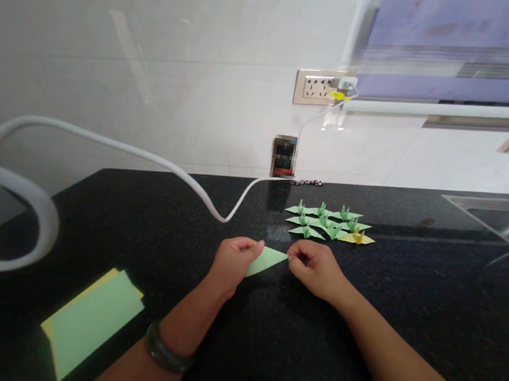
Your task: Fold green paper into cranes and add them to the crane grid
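One camera, worn on the person's head, looks forward and down across the black desk (408, 318) toward a white wall (157, 72), near enough that the left hand (233, 261) and right hand (314, 267) sit mid-frame.

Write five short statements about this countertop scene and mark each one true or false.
1. The left hand and right hand both pinch the folded green paper. True.
2. All the paper cranes beyond the hands are green. False: the yellow crane sits at the right end of the group.
3. The stack of paper sheets lies left of both hands. True.
4. The bracelet is on the right wrist. False: it is on the left wrist.
5. The counter is white. False: it is black and speckled.
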The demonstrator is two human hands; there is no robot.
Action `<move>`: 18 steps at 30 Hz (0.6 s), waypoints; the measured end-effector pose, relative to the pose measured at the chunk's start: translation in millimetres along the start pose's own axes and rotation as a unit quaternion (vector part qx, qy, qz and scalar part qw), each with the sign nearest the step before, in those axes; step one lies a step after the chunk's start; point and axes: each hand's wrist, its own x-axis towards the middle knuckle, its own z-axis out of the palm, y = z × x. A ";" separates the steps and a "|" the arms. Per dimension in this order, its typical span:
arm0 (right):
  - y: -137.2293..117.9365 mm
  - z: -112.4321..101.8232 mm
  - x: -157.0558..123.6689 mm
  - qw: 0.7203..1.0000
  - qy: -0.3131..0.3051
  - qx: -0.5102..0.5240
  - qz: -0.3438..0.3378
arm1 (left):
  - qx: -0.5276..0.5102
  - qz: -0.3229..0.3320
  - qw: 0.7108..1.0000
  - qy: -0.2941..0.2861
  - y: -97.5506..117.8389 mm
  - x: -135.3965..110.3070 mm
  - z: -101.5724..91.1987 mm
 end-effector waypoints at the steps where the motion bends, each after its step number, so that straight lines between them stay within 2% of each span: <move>1: -0.1 0.2 0.0 1.000 0.000 -0.003 0.001 | 0.002 0.000 1.000 0.000 0.1 0.0 0.0; 9: 7.6 0.2 2.0 0.999 0.026 -0.002 0.035 | 0.014 0.014 0.999 0.036 -2.2 5.3 -6.2; 13: 0.7 -0.4 1.8 0.999 0.022 0.016 0.032 | 0.020 0.006 0.999 -0.038 -5.1 4.6 -3.4; 18: -10.8 5.1 -0.4 0.999 -0.021 0.032 -0.003 | 0.057 0.027 0.991 -0.117 -7.1 -0.8 1.3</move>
